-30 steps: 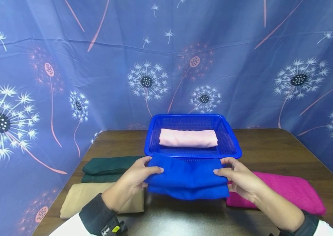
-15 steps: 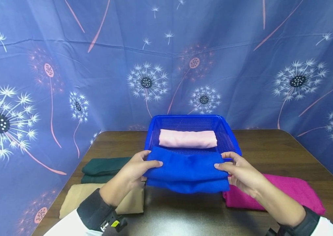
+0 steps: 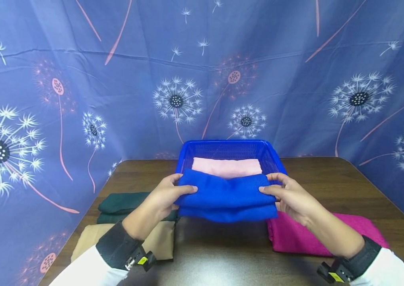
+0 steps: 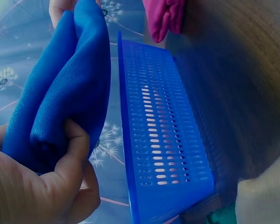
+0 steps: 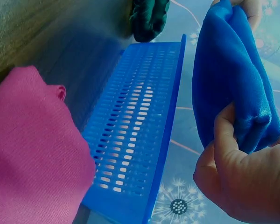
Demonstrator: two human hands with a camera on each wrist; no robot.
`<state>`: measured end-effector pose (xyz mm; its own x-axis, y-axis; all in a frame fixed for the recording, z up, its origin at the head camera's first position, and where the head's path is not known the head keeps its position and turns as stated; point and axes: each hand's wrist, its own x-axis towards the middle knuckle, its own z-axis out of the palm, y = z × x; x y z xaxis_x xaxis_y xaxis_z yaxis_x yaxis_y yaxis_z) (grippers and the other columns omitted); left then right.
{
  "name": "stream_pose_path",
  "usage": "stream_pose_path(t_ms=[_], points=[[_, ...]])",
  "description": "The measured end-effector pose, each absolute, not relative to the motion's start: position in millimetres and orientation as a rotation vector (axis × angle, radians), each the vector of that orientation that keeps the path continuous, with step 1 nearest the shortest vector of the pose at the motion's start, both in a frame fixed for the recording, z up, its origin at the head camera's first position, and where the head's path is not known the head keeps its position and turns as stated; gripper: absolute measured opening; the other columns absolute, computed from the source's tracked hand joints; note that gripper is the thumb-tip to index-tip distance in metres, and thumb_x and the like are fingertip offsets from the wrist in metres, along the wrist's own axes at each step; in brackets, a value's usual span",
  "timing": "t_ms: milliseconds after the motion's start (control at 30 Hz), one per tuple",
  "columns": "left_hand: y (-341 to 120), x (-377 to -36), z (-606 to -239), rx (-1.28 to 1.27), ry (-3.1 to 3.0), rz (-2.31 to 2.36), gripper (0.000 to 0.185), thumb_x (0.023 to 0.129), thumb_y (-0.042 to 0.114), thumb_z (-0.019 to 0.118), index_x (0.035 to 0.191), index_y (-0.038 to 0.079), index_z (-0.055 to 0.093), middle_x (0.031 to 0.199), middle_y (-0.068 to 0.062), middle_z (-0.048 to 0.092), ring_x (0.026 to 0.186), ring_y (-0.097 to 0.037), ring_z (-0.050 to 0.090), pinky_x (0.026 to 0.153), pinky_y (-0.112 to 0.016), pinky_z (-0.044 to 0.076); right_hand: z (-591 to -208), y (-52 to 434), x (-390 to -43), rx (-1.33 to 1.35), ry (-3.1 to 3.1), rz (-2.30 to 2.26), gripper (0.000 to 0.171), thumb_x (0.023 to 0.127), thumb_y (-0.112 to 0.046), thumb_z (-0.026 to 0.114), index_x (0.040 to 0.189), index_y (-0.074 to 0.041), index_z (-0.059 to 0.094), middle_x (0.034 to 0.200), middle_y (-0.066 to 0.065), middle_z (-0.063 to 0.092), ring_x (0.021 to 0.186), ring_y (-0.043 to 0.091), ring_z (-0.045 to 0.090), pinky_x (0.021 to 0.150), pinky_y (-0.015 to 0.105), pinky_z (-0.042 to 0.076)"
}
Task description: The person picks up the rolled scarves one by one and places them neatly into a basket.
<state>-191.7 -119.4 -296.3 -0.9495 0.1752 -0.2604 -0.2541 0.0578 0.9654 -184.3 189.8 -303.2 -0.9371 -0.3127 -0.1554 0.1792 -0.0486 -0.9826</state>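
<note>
Both hands, left hand (image 3: pixel 164 198) and right hand (image 3: pixel 289 198), pinched the folded blue cloth's (image 3: pixel 227 196) ends, keeping it flat above the blue basket's (image 3: pixel 275 159) near rim.

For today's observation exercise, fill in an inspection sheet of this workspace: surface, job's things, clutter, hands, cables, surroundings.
Surface: dark wooden table, bare in the middle front.
Job's things: folded blue cloth held in the air at the near rim of the blue basket; a folded pink cloth lies inside the basket.
Clutter: green cloth and beige cloth on the left, magenta cloth on the right, all folded.
Hands: left hand grips the blue cloth's left end, right hand its right end.
Cables: nothing seen.
Surroundings: blue dandelion-print curtain behind and beside the table.
</note>
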Motion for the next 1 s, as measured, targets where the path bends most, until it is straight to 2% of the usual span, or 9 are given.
stream_pose_path(t_ms=[333,800,1000], points=[[-117.6,-200.9,-294.4,-0.074,2.058,1.962,0.077,0.071,0.023,0.073,0.133,0.009,0.030,0.130,-0.013,0.040,0.114,-0.039,0.042,0.085,-0.060,0.036,-301.4,190.3,-197.4,-0.086,1.941,-2.053,0.053,0.081,-0.013,0.062,0.120,-0.007,0.026,0.112,0.020,0.043,0.089,0.031,0.058,0.075,0.050,0.047],[-112.9,-219.5,-287.9,-0.084,2.061,1.980,0.076,0.073,0.021,0.072,0.134,0.010,0.029,0.132,-0.011,0.038,0.114,-0.038,0.041,0.085,-0.059,0.036,-295.7,191.1,-217.2,-0.038,1.955,-2.076,0.059,0.079,-0.012,0.065,0.122,-0.007,0.025,0.120,0.020,0.037,0.093,0.029,0.056,0.076,0.050,0.046],[-108.5,-226.8,-285.6,-0.051,2.006,2.032,0.071,0.076,0.013,0.069,0.134,0.008,0.029,0.128,-0.012,0.041,0.114,-0.034,0.042,0.087,-0.058,0.035,-298.4,193.0,-225.0,-0.047,1.960,-2.107,0.050,0.080,-0.010,0.064,0.117,-0.008,0.030,0.109,0.014,0.044,0.088,0.023,0.057,0.074,0.045,0.048]])
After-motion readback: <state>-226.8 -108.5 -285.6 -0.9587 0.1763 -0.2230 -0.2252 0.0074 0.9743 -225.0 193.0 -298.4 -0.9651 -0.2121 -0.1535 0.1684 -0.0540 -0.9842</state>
